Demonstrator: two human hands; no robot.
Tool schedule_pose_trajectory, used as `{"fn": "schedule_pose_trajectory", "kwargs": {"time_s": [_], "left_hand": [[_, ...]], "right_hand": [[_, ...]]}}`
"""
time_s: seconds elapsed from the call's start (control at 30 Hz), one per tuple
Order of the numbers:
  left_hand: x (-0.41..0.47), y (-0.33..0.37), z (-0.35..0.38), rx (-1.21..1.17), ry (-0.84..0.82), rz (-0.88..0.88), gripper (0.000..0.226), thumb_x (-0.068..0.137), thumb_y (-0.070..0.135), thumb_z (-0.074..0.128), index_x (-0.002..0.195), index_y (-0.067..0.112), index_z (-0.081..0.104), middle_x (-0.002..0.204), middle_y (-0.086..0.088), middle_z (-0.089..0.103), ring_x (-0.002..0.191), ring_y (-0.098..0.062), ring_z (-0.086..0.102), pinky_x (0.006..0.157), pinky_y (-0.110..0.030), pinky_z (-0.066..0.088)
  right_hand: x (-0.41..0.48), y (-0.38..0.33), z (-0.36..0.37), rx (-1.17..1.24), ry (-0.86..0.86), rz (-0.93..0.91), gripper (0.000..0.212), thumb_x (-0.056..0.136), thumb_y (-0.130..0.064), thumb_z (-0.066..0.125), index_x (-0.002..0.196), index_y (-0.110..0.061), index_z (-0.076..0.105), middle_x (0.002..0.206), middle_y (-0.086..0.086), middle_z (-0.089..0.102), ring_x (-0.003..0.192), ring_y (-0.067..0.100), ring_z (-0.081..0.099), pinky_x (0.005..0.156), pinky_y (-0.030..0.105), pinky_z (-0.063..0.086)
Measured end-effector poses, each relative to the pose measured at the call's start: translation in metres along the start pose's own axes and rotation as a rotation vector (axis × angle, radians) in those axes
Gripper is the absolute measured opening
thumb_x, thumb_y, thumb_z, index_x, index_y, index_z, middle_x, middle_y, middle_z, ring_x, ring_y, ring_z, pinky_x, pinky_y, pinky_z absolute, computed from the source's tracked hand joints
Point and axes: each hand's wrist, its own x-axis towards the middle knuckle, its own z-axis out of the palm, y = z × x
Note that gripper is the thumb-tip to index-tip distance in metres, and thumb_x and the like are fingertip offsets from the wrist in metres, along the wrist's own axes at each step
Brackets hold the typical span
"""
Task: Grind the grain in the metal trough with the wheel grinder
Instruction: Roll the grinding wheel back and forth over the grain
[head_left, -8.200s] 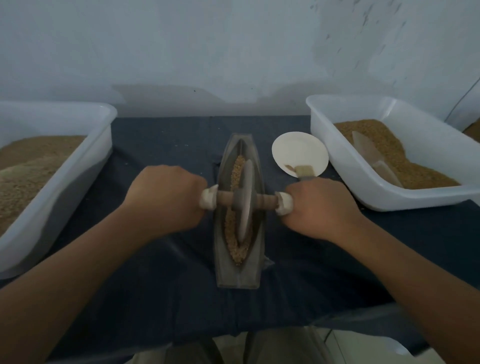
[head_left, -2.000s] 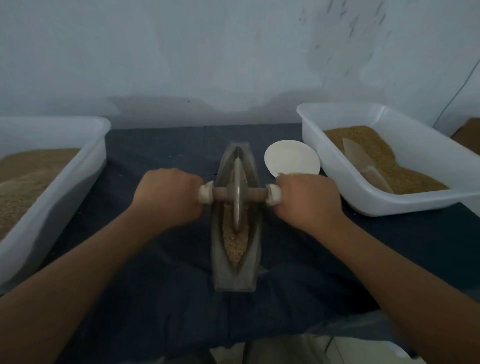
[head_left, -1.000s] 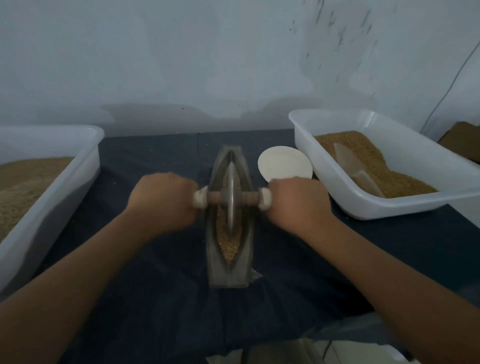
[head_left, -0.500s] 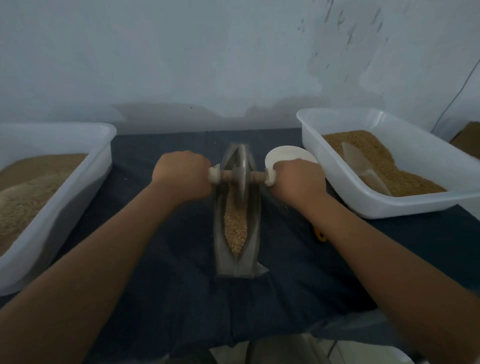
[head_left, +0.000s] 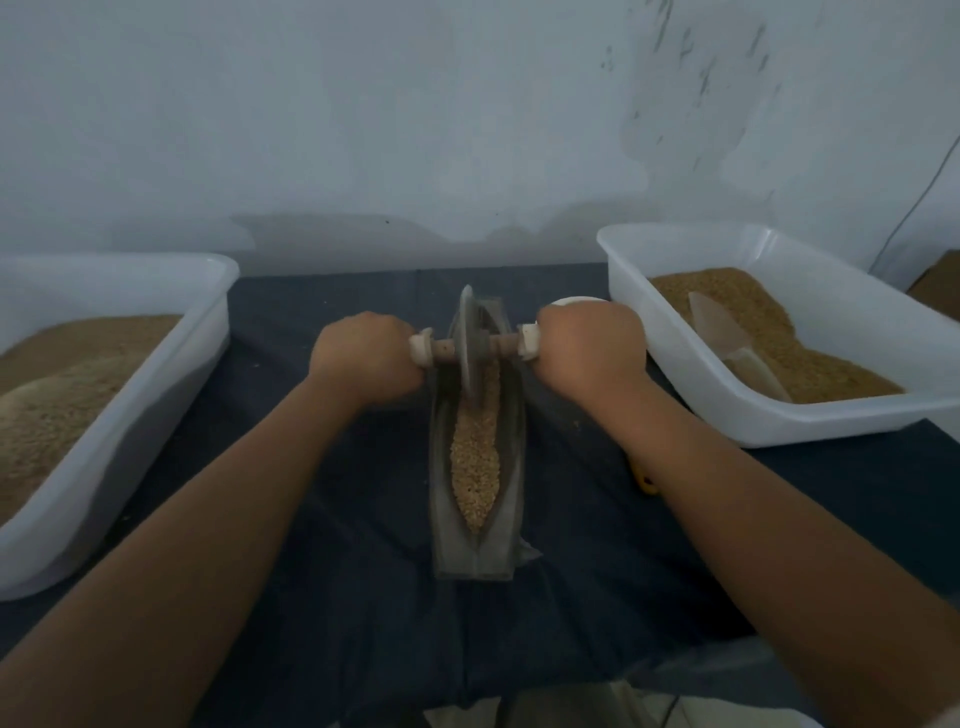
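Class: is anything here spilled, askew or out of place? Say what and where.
Nothing serious. A few pale specks lie on the dark cloth left of the metal trough, perhaps stray grain. A small yellow object peeks from under the right forearm.

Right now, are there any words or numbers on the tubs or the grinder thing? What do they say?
No words, numbers or labels can be read anywhere.
The left tub, the right tub, the metal trough, the wheel grinder and the scoop are plain.
The dark marks on the wall are streaks, not letters.
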Motion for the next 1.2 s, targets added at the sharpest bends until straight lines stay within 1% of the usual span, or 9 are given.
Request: {"fn": "schedule_pose_trajectory", "kwargs": {"time_s": [0.13, 0.3, 0.47, 0.57, 0.63, 0.73, 0.87, 0.97, 1.2], "left_hand": [[-0.036, -0.008, 0.004, 0.021, 0.009, 0.054, 0.032, 0.083, 0.053, 0.051, 0.065, 0.027, 0.057, 0.063, 0.009, 0.058, 0.054, -0.013, 0.052, 0.051, -0.027, 0.040], [-0.071, -0.018, -0.002, 0.231, 0.190, 0.313, 0.037, 0.072, 0.054, 0.059, 0.056, 0.028, 0.038, 0.046, 0.010, 0.038, 0.038, -0.015, 0.041, 0.046, -0.020, 0.021], [-0.008, 0.000, -0.008, 0.178, 0.089, 0.157, 0.030, 0.077, 0.050, 0.054, 0.060, 0.026, 0.050, 0.057, 0.010, 0.048, 0.050, -0.018, 0.046, 0.054, -0.027, 0.037], [0.015, 0.005, -0.013, 0.117, 0.049, 0.096, 0.030, 0.083, 0.048, 0.057, 0.064, 0.025, 0.053, 0.066, 0.006, 0.055, 0.060, -0.023, 0.055, 0.061, -0.032, 0.046], [0.001, 0.004, -0.013, 0.106, 0.028, 0.097, 0.029, 0.083, 0.047, 0.057, 0.064, 0.025, 0.053, 0.067, 0.006, 0.058, 0.062, -0.023, 0.057, 0.061, -0.032, 0.048], [-0.044, -0.005, -0.011, 0.188, 0.099, 0.199, 0.031, 0.080, 0.051, 0.057, 0.062, 0.027, 0.048, 0.056, 0.010, 0.047, 0.050, -0.019, 0.050, 0.051, -0.027, 0.038], [-0.086, -0.018, -0.010, 0.223, 0.250, 0.378, 0.039, 0.069, 0.050, 0.061, 0.057, 0.031, 0.029, 0.045, 0.012, 0.031, 0.036, -0.014, 0.033, 0.047, -0.019, 0.020], [-0.063, -0.011, -0.006, 0.232, 0.184, 0.296, 0.035, 0.071, 0.054, 0.054, 0.056, 0.029, 0.034, 0.049, 0.012, 0.034, 0.042, -0.016, 0.032, 0.049, -0.022, 0.024], [-0.004, 0.004, -0.012, 0.139, 0.086, 0.085, 0.029, 0.081, 0.044, 0.060, 0.062, 0.024, 0.052, 0.062, 0.006, 0.050, 0.054, -0.022, 0.045, 0.058, -0.031, 0.040]], "right_hand": [[-0.026, 0.001, -0.013, 0.092, -0.102, -0.032, 0.036, 0.091, -0.031, 0.065, 0.066, -0.025, 0.040, 0.069, -0.007, 0.050, 0.065, 0.018, 0.057, 0.060, 0.032, 0.049], [-0.087, 0.009, -0.007, 0.156, -0.081, -0.075, 0.032, 0.077, -0.059, 0.047, 0.060, -0.032, 0.042, 0.052, -0.012, 0.044, 0.044, 0.006, 0.040, 0.044, 0.022, 0.026], [-0.026, 0.013, 0.020, 0.149, -0.036, 0.045, 0.031, 0.090, -0.053, 0.056, 0.071, -0.028, 0.058, 0.065, -0.009, 0.054, 0.058, 0.013, 0.052, 0.053, 0.027, 0.039], [0.009, 0.010, 0.021, 0.096, -0.023, 0.098, 0.029, 0.094, -0.042, 0.060, 0.070, -0.027, 0.059, 0.066, -0.007, 0.054, 0.060, 0.014, 0.051, 0.054, 0.028, 0.033], [0.002, 0.009, 0.016, 0.134, -0.073, 0.088, 0.031, 0.095, -0.045, 0.060, 0.070, -0.026, 0.061, 0.069, -0.006, 0.058, 0.066, 0.017, 0.058, 0.060, 0.031, 0.044], [-0.048, 0.012, 0.004, 0.196, -0.134, 0.013, 0.031, 0.089, -0.050, 0.057, 0.065, -0.030, 0.053, 0.064, -0.008, 0.056, 0.058, 0.013, 0.054, 0.056, 0.032, 0.050], [-0.106, 0.010, -0.009, 0.259, -0.048, -0.085, 0.034, 0.077, -0.062, 0.044, 0.059, -0.036, 0.030, 0.053, -0.012, 0.040, 0.045, 0.006, 0.032, 0.045, 0.023, 0.024], [-0.083, 0.012, -0.001, 0.193, -0.073, -0.036, 0.037, 0.081, -0.063, 0.048, 0.061, -0.034, 0.035, 0.055, -0.012, 0.042, 0.047, 0.004, 0.033, 0.047, 0.022, 0.019], [-0.011, 0.006, 0.004, 0.139, -0.097, 0.084, 0.033, 0.094, -0.043, 0.058, 0.067, -0.024, 0.056, 0.069, -0.004, 0.056, 0.069, 0.022, 0.060, 0.061, 0.031, 0.038]]}}
